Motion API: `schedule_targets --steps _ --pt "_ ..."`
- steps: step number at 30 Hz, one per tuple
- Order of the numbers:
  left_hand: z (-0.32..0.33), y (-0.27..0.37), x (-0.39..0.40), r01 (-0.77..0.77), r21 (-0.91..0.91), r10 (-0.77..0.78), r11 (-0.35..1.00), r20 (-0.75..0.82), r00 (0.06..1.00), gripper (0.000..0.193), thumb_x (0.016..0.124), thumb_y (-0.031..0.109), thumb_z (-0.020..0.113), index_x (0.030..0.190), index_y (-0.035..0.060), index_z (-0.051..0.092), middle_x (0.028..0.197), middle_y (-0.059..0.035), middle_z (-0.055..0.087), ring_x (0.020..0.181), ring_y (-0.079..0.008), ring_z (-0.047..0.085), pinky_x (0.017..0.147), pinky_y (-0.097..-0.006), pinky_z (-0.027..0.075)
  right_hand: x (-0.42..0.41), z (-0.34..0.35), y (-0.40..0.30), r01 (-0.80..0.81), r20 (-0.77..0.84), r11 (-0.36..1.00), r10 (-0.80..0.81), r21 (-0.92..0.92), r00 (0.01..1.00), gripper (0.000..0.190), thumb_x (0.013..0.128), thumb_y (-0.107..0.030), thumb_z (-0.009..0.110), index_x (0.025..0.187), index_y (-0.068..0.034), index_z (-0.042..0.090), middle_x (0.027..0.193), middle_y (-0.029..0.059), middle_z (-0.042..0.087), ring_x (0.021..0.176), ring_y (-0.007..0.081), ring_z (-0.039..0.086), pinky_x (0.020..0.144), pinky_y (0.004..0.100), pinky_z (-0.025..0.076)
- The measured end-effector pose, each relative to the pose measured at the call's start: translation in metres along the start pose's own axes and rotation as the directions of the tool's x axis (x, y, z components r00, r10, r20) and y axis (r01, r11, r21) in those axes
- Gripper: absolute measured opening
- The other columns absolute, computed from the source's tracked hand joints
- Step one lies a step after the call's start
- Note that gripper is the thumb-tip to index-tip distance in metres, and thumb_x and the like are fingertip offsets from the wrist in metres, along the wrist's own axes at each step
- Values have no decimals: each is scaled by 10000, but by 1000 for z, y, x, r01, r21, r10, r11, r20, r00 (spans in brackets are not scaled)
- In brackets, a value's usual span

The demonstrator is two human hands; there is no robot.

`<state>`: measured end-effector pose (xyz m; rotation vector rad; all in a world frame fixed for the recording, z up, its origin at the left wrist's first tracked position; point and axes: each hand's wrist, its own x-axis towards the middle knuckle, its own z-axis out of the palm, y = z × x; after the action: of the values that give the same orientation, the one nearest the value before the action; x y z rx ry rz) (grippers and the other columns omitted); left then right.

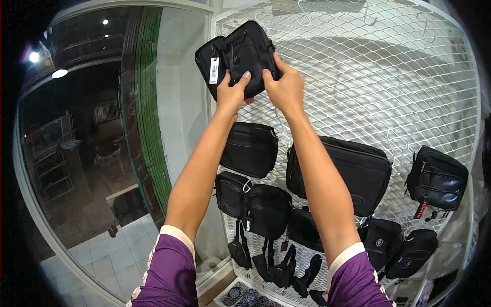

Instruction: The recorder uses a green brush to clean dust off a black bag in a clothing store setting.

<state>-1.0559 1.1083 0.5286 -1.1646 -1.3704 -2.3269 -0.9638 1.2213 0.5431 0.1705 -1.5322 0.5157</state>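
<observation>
Both arms reach up to a small black fabric bag (249, 50) at the top of a white wire mesh rack. My left hand (232, 92) grips its lower edge, thumb in front, some fingers hidden behind. On the bag's lower right side, my right hand (284, 84) holds on with thumb and fingers. A second black pouch or bag (205, 63) overlaps it on the left; whether the two are joined I cannot tell. A white barcode tag (214, 70) hangs in front, near my left hand.
Below hang a black bag (249, 149), a wide black bag (356, 172) and a black bag with a red strap (439, 178). White hooks (303, 15) stick out of the wire mesh (368, 88). A glass pane (88, 153) stands left; patterned items fill a tray (222, 297) below.
</observation>
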Motion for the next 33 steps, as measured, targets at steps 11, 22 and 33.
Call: schedule_targets --steps 11,22,33 --pt "18 -34 -33 -3 -161 27 987 150 988 710 1014 294 666 1573 33 316 1249 -138 653 980 -214 706 710 -352 621 -34 -36 -8 183 -60 980 -188 -83 980 526 845 -161 721 1344 -10 654 1040 292 684 926 430 703 831 458 560" --pt "21 -56 -42 -5 152 -1 988 37 999 776 926 350 741 1556 39 410 1104 -178 699 916 -222 705 754 -352 567 -44 -28 37 145 -62 974 -158 -175 985 571 860 -220 776 1399 -91 639 889 253 675 817 343 698 766 434 541" --pt "14 -65 -41 -242 746 328 620 33 944 895 887 500 715 1540 -30 408 1241 -274 640 1082 -370 647 967 -414 499 -51 -27 35 -15 -63 932 -8 -361 998 505 898 -343 739 1349 -123 684 1064 236 639 920 406 686 815 477 549"
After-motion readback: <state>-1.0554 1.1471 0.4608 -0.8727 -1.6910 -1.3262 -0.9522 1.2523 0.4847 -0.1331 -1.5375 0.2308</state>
